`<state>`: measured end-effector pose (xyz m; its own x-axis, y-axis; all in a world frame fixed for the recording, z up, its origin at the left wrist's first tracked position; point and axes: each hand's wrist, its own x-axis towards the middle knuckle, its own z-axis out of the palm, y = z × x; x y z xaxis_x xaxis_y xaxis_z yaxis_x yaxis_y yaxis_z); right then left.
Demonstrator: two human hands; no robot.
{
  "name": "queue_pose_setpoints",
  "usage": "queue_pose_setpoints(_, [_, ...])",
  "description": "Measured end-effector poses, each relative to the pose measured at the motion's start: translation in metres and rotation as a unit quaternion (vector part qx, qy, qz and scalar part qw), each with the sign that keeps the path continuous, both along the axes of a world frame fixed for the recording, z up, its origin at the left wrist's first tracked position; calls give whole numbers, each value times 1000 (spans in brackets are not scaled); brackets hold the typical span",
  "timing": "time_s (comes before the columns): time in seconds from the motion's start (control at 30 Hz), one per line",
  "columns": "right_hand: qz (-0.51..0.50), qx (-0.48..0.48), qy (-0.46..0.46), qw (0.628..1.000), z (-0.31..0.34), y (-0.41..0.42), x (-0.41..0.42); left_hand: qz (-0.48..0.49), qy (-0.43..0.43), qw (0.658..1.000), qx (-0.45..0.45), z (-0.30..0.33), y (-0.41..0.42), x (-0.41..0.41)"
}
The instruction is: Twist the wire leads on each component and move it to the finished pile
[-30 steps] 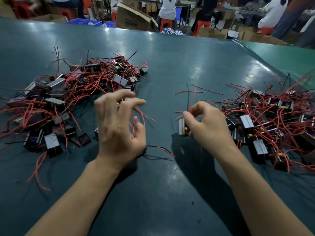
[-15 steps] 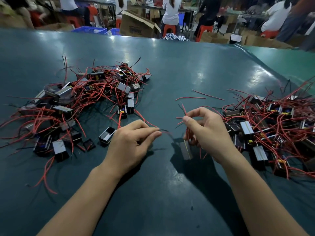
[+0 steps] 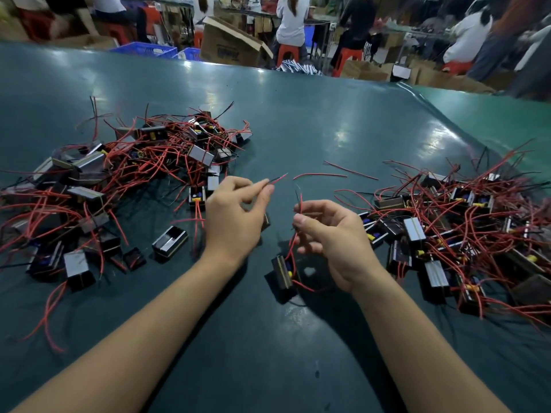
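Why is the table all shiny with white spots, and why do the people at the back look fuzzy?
In the head view, lamps overhead bounce off the smooth green table, making pale glare patches; the people far behind are blurred and smeared, and the wide lens bends the table's edge; the hands, left hand and right hand, look sharp and cast dark shadows.

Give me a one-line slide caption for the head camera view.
Both hands, left and right, pinch red wire leads of a component hanging between two piles.

Glossy green table point(image 3: 298, 120); behind it cardboard boxes point(image 3: 229, 43), red stools point(image 3: 287, 53), seated workers point(image 3: 293, 16).
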<state>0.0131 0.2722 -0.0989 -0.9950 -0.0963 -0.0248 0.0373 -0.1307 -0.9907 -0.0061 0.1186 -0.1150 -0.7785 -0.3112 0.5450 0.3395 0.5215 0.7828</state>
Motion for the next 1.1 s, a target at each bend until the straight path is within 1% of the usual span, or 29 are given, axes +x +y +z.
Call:
queue_pose_setpoints(0.03, [7, 3, 1, 1000, -1, 0, 0, 21, 22, 999, -15, -5, 2, 1])
queue_pose_setpoints(0.1, [13, -1, 7, 1000, -2, 0, -1, 23, 59, 998, -14, -11, 4, 1])
queue_pose_setpoints(0.17, [5, -3, 13, 1000, -3, 1, -2, 4, 96, 995, -37, -14, 5, 1])
queue_pose_setpoints(0.23, [1, 2, 20, 1000, -4, -1, -2, -39, 106, 992, -60, -13, 7, 6])
queue_pose_setpoints(0.33, [-6, -5, 18, 1000, -6, -5, 0, -132, 74, 988, -36, -14, 11, 13])
queue_pose_setpoints(0.37, [-11, -13, 16, 1000, -7, -6, -1, -146, 56, 987, -25, -14, 11, 13])
queue_pose_setpoints(0.43, [-18, -31, 21, 999, -8, -5, -2, -139, 27, 990, -7, -13, 10, 11])
queue_pose_setpoints(0.5, [-15, -48, 31, 998, -8, -4, -3, -128, 18, 992, -1, -12, 9, 11])
queue_pose_setpoints(0.67, [-30, -67, 56, 996, -12, -3, -6, -194, -6, 981, 5, -10, 7, 18])
queue_pose_setpoints(0.73, [-31, -78, 54, 995, -12, -1, -7, -206, -21, 978, 5, -10, 6, 18])
queue_pose_setpoints(0.9, [-11, -100, 47, 994, -11, -1, -7, -200, -52, 978, 17, -10, 6, 14])
queue_pose_setpoints(1.0, [-11, -119, 37, 992, -10, -1, -7, -177, -33, 984, -3, -12, 6, 14])
queue_pose_setpoints(1.1, [-14, -149, 6, 989, -7, -2, -7, -150, -7, 989, -8, -13, 5, 13])
